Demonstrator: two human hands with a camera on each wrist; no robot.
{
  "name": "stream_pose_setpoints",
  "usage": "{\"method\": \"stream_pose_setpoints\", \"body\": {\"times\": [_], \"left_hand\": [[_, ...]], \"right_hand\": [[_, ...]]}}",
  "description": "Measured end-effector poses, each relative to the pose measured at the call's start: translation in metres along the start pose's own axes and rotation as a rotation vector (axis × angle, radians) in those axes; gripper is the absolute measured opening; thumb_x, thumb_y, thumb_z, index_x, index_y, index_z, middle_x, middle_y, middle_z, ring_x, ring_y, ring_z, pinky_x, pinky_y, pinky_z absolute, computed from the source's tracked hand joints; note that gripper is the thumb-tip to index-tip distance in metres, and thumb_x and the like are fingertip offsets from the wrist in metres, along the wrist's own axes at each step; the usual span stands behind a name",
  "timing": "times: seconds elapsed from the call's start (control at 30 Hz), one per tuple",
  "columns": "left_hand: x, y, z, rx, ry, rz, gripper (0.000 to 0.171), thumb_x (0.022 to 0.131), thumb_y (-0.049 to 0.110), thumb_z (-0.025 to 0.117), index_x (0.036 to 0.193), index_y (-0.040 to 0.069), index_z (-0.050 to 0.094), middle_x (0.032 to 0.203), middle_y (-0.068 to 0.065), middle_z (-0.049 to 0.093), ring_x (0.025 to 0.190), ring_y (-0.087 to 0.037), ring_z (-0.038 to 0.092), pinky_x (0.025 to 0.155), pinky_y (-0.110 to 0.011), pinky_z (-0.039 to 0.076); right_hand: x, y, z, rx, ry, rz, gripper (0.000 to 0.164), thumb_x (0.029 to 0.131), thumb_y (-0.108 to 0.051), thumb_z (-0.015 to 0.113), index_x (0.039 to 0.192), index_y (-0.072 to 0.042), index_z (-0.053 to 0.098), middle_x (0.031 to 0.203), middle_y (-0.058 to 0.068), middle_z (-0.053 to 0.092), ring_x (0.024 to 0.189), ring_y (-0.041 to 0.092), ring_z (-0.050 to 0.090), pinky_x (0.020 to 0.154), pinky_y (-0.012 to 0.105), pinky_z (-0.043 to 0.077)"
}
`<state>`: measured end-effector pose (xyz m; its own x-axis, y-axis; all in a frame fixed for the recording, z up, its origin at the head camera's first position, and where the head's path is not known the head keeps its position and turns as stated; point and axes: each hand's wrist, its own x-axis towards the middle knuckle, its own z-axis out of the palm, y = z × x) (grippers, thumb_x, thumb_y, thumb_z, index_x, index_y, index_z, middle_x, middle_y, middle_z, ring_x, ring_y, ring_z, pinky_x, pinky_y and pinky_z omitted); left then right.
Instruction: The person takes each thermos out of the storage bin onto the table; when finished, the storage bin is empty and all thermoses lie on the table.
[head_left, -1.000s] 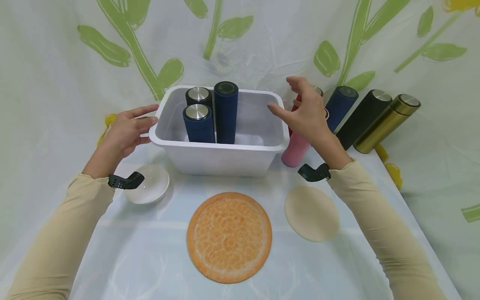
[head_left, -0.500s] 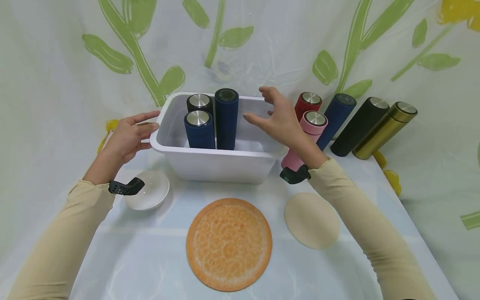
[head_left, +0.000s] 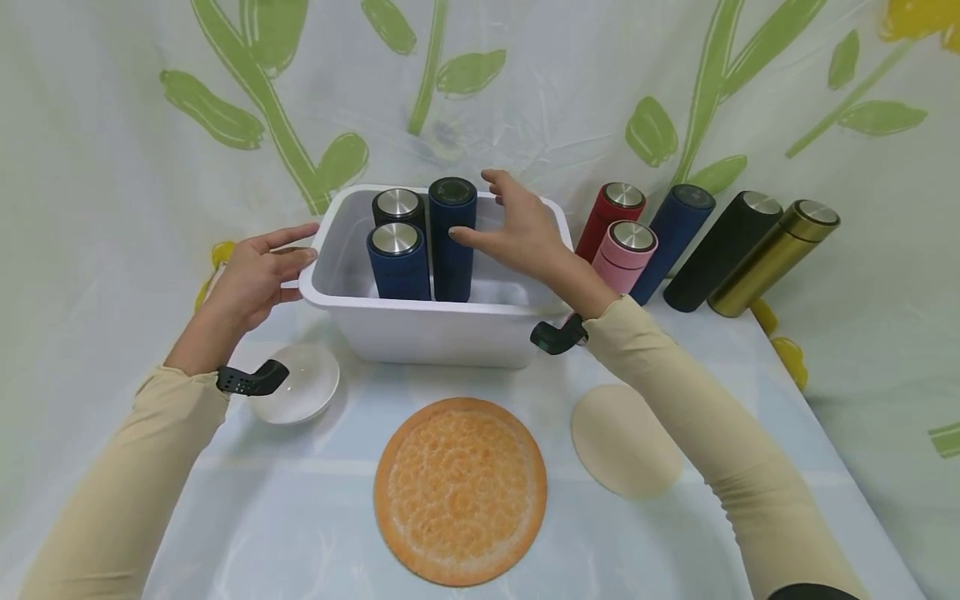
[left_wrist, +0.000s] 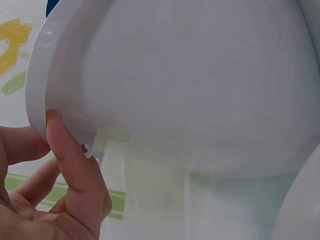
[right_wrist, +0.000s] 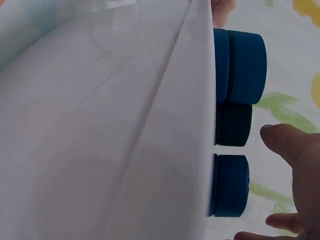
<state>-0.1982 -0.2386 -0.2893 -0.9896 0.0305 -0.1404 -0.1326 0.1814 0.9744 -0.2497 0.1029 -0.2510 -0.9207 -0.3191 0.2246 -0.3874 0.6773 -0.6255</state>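
Observation:
A white plastic tub [head_left: 442, 337] stands at the back of the table, holding three upright vacuum flasks: a tall navy flask [head_left: 453, 258], a shorter navy flask [head_left: 397, 271] with a steel-topped lid, and a black flask [head_left: 398, 202] behind it. My left hand [head_left: 251, 279] touches the tub's left end at the rim, its fingers extended; the left wrist view shows fingertips on the rim [left_wrist: 37, 90]. Above the right half of the tub is my right hand [head_left: 521, 229], thumb and fingers spread apart with nothing held. Its thumb overlaps the tall navy flask in the head view.
Right of the tub stand a red flask [head_left: 611, 221], a pink flask [head_left: 622, 262], a navy flask [head_left: 675, 242], a black flask [head_left: 723, 250] and a gold flask [head_left: 772, 262]. In front lie a bread-patterned round mat [head_left: 461, 492], a beige disc [head_left: 626, 442] and a white dish [head_left: 296, 385].
My right hand has moved left from beside the red and pink flasks to over the tub, close to the tall navy flask. The left hand stays at the tub's rim.

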Motion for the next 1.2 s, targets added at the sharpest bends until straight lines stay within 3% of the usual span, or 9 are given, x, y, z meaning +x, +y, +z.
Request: {"method": "stream_pose_setpoints", "body": {"times": [0.37,0.73,0.93,1.2], "left_hand": [[-0.001,0.0,-0.001,0.012,0.005,0.01,0.057,0.1,0.024,0.062,0.153,0.016,0.043,0.105,0.012,0.069,0.092,-0.009,0.068,0.073,-0.025,0.057],[-0.001,0.0,0.001,0.012,-0.002,0.003,0.057,0.101,0.022,0.061,0.154,0.015,0.041,0.102,0.015,0.069,0.091,-0.007,0.067,0.072,-0.025,0.057],[0.0,-0.001,0.001,0.012,-0.002,0.008,0.057,0.101,0.022,0.061,0.154,0.014,0.041,0.101,0.016,0.069,0.09,-0.008,0.067,0.072,-0.025,0.057],[0.0,-0.001,0.0,0.006,-0.004,0.008,0.057,0.101,0.022,0.062,0.154,0.014,0.042,0.103,0.015,0.069,0.092,-0.008,0.067,0.072,-0.025,0.057]], "right_hand": [[0.021,-0.012,0.01,-0.095,-0.115,0.049,0.097,0.087,-0.05,0.073,0.158,-0.009,0.023,0.159,0.008,0.034,0.144,0.023,0.033,0.116,0.037,0.029],[0.038,-0.019,0.01,-0.12,-0.188,0.075,0.097,0.089,-0.047,0.071,0.16,-0.01,0.016,0.16,0.01,0.031,0.145,0.025,0.031,0.116,0.037,0.029],[0.046,-0.017,0.012,-0.119,-0.214,0.082,0.094,0.09,-0.041,0.072,0.159,-0.008,0.019,0.157,0.011,0.035,0.142,0.025,0.036,0.113,0.034,0.033],[0.053,-0.013,0.012,-0.13,-0.216,-0.019,0.075,0.088,-0.029,0.077,0.149,-0.005,0.04,0.139,0.012,0.054,0.127,0.027,0.049,0.105,0.035,0.04]]}}
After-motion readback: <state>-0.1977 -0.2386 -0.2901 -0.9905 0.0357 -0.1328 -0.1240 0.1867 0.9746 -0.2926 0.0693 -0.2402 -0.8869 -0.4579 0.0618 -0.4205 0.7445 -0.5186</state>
